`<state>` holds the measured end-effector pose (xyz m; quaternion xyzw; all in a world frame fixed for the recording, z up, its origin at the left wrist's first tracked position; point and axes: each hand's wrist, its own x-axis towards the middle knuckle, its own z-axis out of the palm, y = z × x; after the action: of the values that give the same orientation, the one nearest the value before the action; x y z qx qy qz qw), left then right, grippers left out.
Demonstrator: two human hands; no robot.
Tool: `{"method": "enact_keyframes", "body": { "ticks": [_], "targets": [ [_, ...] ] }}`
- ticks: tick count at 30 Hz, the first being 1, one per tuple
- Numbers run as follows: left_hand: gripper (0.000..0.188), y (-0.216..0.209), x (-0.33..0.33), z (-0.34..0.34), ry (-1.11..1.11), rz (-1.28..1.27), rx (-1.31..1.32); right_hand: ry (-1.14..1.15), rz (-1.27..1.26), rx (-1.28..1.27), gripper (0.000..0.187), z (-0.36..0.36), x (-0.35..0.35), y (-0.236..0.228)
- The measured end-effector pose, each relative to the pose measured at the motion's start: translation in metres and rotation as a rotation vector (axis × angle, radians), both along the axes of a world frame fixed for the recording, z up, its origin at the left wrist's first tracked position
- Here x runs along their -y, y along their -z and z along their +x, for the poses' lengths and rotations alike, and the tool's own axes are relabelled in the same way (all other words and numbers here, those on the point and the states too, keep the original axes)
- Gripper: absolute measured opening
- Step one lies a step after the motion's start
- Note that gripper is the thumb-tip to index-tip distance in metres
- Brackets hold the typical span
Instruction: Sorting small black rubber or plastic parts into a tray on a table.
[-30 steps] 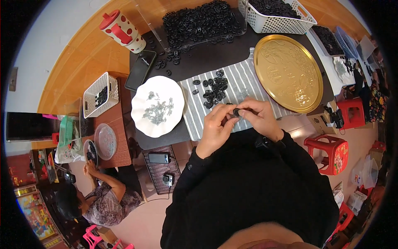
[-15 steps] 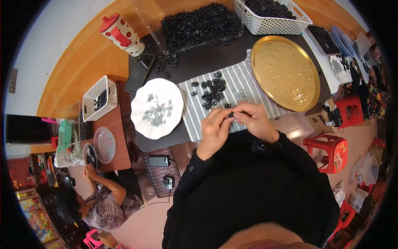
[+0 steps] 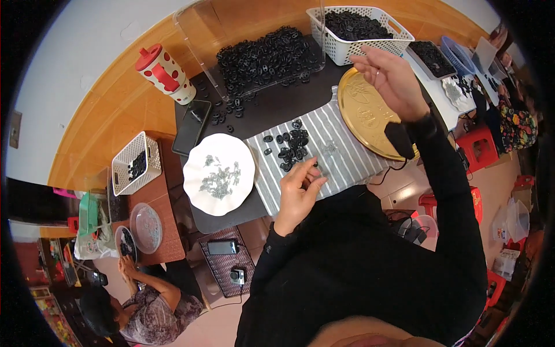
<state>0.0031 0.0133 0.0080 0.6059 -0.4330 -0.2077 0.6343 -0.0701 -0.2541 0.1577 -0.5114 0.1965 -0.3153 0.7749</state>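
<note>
My left hand (image 3: 298, 196) is low over the grey-and-white striped cloth (image 3: 358, 156), its thumb and forefinger apart and curved. By its fingertips is a small black part (image 3: 315, 165); I see nothing gripped. Just beyond lies a loose group of small black oval parts with holes (image 3: 295, 141). Small clear pieces (image 3: 330, 147) rest on the cloth to their right. My right hand (image 3: 394, 81) is raised above the round gold tray (image 3: 361, 115), fingers stretched out and holding nothing visible, close to a white basket (image 3: 341, 51) of black parts.
A white scalloped plate (image 3: 199, 199) of small clear pieces stands left of the cloth. Behind are a clear bin of black parts (image 3: 263, 58), a phone (image 3: 192, 126) and a red-lidded tumbler (image 3: 167, 75). Another person (image 3: 153, 306) works at a side table, lower left.
My hands were together around a small black part; now they are apart. The right has swung up and right over the tray, the left staying at the cloth. The view has shifted slightly.
</note>
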Motion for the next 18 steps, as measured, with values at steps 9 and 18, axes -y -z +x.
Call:
{"method": "enact_keyframes", "body": {
  "ticks": [9, 18],
  "targets": [
    [0.013, 0.001, -0.005, 0.005, -0.126, -0.093, -0.063, -0.147, -0.855, -0.418, 0.018, -0.034, -0.074, 0.109],
    [0.016, 0.007, -0.001, 0.0, -0.401, -0.385, -0.347, -0.181, -1.46, -0.426, 0.017, -0.018, -0.111, 0.101]
  ]
}}
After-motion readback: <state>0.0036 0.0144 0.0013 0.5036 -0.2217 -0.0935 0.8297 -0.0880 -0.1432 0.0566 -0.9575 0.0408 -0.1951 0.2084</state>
